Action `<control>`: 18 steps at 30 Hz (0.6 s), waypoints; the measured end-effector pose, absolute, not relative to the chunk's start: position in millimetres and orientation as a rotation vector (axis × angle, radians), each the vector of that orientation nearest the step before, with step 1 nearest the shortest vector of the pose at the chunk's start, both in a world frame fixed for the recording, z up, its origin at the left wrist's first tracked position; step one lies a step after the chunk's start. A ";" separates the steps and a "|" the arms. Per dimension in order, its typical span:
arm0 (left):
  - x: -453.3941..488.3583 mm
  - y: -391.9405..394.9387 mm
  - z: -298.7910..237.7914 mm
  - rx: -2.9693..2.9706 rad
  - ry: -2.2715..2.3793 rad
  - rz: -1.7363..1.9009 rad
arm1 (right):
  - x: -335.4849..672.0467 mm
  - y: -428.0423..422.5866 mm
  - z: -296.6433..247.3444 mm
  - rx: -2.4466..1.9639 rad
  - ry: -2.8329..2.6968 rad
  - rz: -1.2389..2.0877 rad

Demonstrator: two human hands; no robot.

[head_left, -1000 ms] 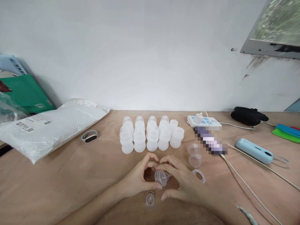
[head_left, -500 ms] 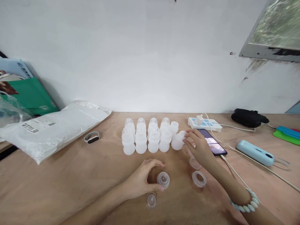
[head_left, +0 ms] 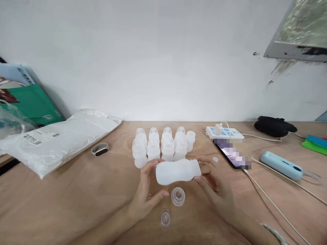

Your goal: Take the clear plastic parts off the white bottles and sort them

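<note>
A frosted white baby bottle (head_left: 177, 172) without a top lies sideways in the air, its threaded neck pointing right. My right hand (head_left: 217, 183) grips it at the neck. My left hand (head_left: 144, 190) is at the base end, fingers beside or behind the bottle and thumb apart below. Whether those fingers touch it I cannot tell. Below, on the table, are a clear ring with a nipple (head_left: 178, 196) and a clear domed cap (head_left: 165, 218). Behind stand several capped baby bottles (head_left: 153, 148) in two rows, with an uncapped bottle (head_left: 190, 140) at their right.
A white plastic parcel (head_left: 63, 143) and a grey fitness band (head_left: 100, 149) lie at left. On the right are a power strip (head_left: 233, 133), a phone (head_left: 231, 153), its cable (head_left: 270, 200), a light-blue device (head_left: 281, 165) and a black pouch (head_left: 275, 126). A wall stands behind.
My right hand has lifted the front uncapped bottle from the right end of the row, brought it toward me and tipped it sideways. My left hand has moved from the nipple ring toward the bottle's base.
</note>
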State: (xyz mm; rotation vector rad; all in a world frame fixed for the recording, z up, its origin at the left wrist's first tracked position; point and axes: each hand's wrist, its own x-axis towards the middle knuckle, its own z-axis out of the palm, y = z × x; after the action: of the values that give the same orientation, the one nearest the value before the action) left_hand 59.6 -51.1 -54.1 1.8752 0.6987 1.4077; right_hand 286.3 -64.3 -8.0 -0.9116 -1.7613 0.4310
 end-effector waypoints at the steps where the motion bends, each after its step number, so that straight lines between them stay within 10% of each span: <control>1: 59.4 -50.6 -52.9 1.848 0.686 1.428 | 286.1 -63.9 -8.7 -0.900 -1.773 0.446; 18: 55.7 -45.0 -42.8 1.779 0.991 1.544 | 275.8 -58.2 -22.9 -1.200 -2.344 0.574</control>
State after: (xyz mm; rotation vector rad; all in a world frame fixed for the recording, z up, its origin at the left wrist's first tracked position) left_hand 55.7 -45.0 -42.8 1.7791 0.9914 1.5437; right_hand 275.8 -58.2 -22.9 -1.2004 -2.3438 0.5736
